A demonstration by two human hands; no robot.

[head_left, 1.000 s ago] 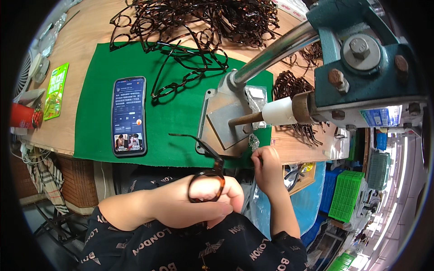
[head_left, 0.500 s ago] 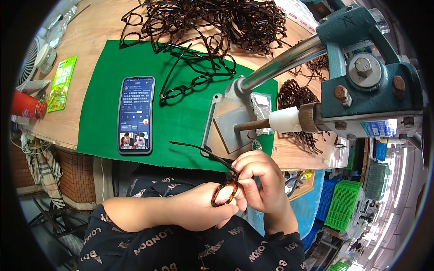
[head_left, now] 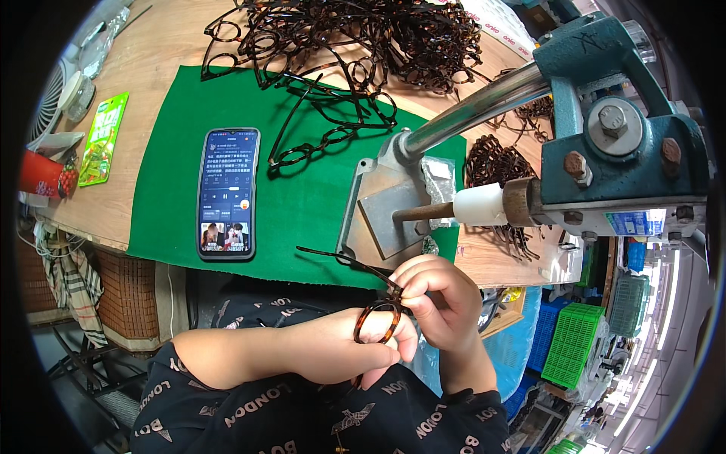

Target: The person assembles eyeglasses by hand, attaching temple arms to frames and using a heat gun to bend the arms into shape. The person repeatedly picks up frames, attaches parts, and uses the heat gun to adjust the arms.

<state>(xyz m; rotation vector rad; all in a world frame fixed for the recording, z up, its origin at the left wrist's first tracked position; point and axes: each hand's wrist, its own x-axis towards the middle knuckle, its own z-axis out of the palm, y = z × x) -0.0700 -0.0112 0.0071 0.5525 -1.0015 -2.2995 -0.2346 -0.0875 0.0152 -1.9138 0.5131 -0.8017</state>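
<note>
A tortoiseshell eyeglass frame (head_left: 398, 321) is held in both hands close to my body, below the mat's front edge. My left hand (head_left: 344, 344) is closed around the frame's front, with one round rim showing over the fingers. At the hinge corner, my right hand (head_left: 439, 299) pinches the frame between thumb and fingers. One temple (head_left: 340, 257) sticks out up and to the left over the green mat (head_left: 302, 227); the other rim is mostly hidden by my left hand.
Beyond the mat lies a large heap of tortoiseshell frames (head_left: 363, 45). A smartphone (head_left: 228, 193) lies on the mat's left. A teal bench press (head_left: 597, 129) stands at right, its metal base (head_left: 378, 189) on the mat. Bundled temples (head_left: 495, 163) lie behind the press.
The eyeglass frame has turned slightly, so its round rim shows more fully. Its temple tip has shifted a little right and down. Both hands keep their hold.
</note>
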